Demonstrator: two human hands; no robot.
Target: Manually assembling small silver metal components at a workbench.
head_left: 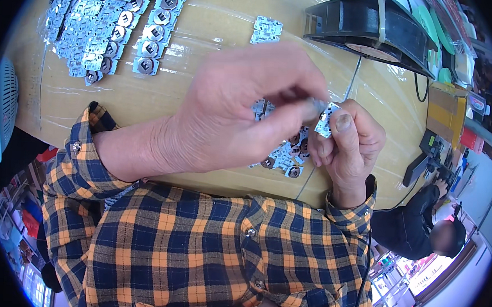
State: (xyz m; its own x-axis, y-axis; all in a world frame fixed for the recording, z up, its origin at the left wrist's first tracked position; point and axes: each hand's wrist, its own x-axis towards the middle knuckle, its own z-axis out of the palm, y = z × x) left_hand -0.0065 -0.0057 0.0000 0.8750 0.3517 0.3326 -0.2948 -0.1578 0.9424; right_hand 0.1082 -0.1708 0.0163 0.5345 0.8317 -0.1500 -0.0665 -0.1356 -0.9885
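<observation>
R hand (357,139) pinches a small circuit board (324,122) btwn thumb and fingers, up over the bench (226,17), just R of the L hand (240,108). L grip: thumb and fingertips drawn in close at the board's upper L edge, but blurred; can't tell if they're pinching anything, or if they touch the board.

Main risk, imo: the board slips. It's tiny, and only the R thumb side visibly pins it, so a hard push or twist from the L could spin it out, prob. onto the loose heap of boards (284,151) below, where it'd be hard to pick out again. Too much thumb pressure could also bend or scuff small parts on its face.

2nd risk: L cuff (104,119) sits near the lower end of the laid-out board rows (93,34); a careless swing of that forearm could knock them askew, esp. w/ slick-looking clear film (176,49) under them. Round metal discs (148,65) on some boards might short if stacked face to face, tho that's a guess.
</observation>
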